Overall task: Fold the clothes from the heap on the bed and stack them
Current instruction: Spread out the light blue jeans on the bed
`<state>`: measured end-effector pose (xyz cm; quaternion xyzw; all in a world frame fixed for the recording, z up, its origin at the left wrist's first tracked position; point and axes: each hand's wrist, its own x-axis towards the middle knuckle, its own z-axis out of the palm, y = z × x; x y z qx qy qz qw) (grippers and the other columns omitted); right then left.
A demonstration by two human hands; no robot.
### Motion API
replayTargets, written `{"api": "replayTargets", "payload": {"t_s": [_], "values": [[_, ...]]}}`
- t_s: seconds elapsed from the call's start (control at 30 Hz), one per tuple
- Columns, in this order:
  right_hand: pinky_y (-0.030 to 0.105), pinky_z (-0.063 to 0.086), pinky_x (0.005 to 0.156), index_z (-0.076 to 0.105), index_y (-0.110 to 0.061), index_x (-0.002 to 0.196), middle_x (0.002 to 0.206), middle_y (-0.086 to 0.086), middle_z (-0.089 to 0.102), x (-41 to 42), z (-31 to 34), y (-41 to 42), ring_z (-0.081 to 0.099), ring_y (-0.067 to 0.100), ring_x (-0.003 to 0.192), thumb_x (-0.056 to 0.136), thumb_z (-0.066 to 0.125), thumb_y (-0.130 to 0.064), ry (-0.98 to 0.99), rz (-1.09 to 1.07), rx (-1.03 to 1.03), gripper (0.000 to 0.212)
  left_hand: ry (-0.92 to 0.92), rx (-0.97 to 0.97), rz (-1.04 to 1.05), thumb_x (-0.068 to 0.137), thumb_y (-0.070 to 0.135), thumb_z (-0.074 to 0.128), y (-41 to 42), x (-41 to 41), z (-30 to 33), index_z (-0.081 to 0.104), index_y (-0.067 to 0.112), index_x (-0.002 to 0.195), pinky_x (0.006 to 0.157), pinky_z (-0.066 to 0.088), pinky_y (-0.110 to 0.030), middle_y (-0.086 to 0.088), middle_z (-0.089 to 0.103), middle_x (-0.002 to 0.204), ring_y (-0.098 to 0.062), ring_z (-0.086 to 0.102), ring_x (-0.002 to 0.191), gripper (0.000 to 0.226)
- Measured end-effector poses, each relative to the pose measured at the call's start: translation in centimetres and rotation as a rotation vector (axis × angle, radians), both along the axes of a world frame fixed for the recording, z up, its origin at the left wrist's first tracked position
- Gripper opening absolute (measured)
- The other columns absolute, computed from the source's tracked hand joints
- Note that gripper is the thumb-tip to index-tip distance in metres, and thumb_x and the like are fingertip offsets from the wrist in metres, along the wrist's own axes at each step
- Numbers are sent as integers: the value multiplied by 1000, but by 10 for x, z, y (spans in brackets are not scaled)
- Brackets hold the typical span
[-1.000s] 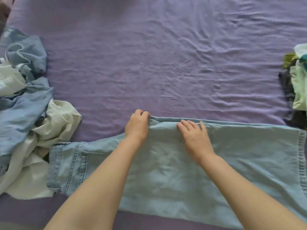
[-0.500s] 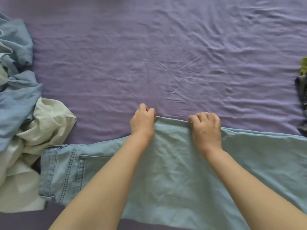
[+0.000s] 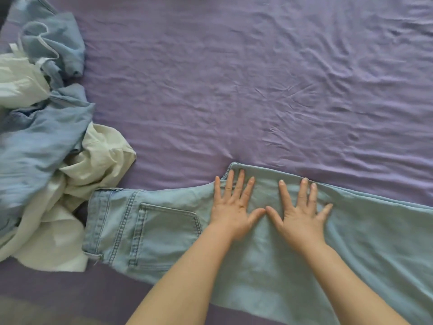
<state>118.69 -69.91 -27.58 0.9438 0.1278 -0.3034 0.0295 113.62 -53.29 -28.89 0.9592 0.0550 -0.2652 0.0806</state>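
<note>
Light blue jeans [image 3: 161, 233] lie folded lengthwise across the near part of the bed, waistband to the left, legs running off to the right. A back pocket faces up. My left hand [image 3: 232, 205] lies flat on the denim near the crotch seam, fingers straight and spread. My right hand [image 3: 301, 211] presses flat beside it, thumbs nearly touching. Neither hand grips the fabric. The heap of clothes [image 3: 44, 148], blue and cream garments, sits at the left and touches the waistband.
The purple bedsheet [image 3: 234, 90] is wrinkled and stretches bare across the middle and far side. The cream garment [image 3: 100, 158] of the heap reaches toward the jeans' waistband.
Both hands released the jeans' far edge, which they gripped with curled fingers, and now lie flat with spread fingers on the denim. The view shifted left, so the clothes at the right left the frame.
</note>
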Motion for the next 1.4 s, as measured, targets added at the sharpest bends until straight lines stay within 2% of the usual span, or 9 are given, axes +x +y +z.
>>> {"api": "replayTargets", "payload": {"t_s": [0.27, 0.37, 0.43, 0.5, 0.63, 0.83, 0.97, 1.17, 1.4], "values": [[62, 1, 111, 2, -35, 150, 159, 10, -6, -52, 41, 54, -13, 34, 145, 93, 42, -52, -89, 164, 116, 71, -141, 73, 93, 95, 39, 46, 39, -54, 55, 20, 27, 152, 114, 4, -57, -9, 4, 160, -34, 4, 147, 63], [66, 26, 104, 41, -28, 142, 152, 14, 31, -100, 58, 92, 23, 41, 140, 80, 71, -39, -96, 342, 264, 70, -152, 194, 178, 83, 39, 66, 72, -111, 72, 46, 26, 141, 109, 29, -57, -9, 37, 151, -33, 34, 139, 63], [66, 42, 91, 57, -25, 130, 138, 14, 51, -125, 62, 116, 44, 43, 128, 63, 85, -37, -105, 407, 335, 74, -97, 243, 209, 81, 43, 68, 94, -142, 78, 45, 29, 141, 108, 27, -59, -8, 34, 153, -34, 32, 140, 66], [67, 41, 91, 51, -29, 135, 143, 14, 46, -137, 63, 143, 39, 44, 131, 66, 81, -43, -54, 423, 364, 77, -33, 247, 228, 94, 48, 48, 116, -167, 72, 18, 31, 150, 113, 9, -62, -8, -1, 159, -34, -2, 145, 67], [66, 6, 108, -14, -45, 144, 156, 1, -23, -134, 31, 181, -22, 33, 142, 93, 25, -62, 20, 422, 305, 66, 57, 220, 229, 97, 60, 15, 152, -181, 55, -27, 34, 140, 111, -15, -60, -2, -35, 149, -31, -36, 136, 66], [70, 8, 103, -8, -43, 147, 154, 0, -30, -111, 9, 205, -27, 30, 141, 90, 23, -67, 86, 454, 114, 69, 187, 61, 209, 95, 61, 24, 175, -158, 46, -17, 38, 148, 113, -9, -58, 4, -25, 157, -28, -22, 145, 70], [69, 9, 105, -8, -42, 148, 155, 3, -28, -121, 26, 207, -25, 33, 141, 90, 27, -65, 25, 435, 104, 71, -39, 83, 359, 96, 47, 42, 185, -174, 62, 8, 30, 152, 118, 2, -50, 0, -2, 161, -22, -6, 147, 68], [66, 3, 108, -15, -41, 146, 136, 4, -51, -167, 29, 189, -31, 34, 138, 80, 26, -79, 85, 397, 114, 87, -12, -92, 852, 79, 54, 67, 210, -194, 68, -13, 21, 151, 113, 21, -38, -16, 2, 158, -32, 18, 143, 113], [70, 7, 104, -15, -45, 144, 153, 5, -31, -150, 27, 195, -28, 32, 140, 71, 40, -83, 146, 422, 85, 99, 50, -116, 897, 72, 54, 74, 216, -188, 72, -9, 23, 152, 106, 33, -41, -15, 36, 146, -33, 38, 132, 118]]}}
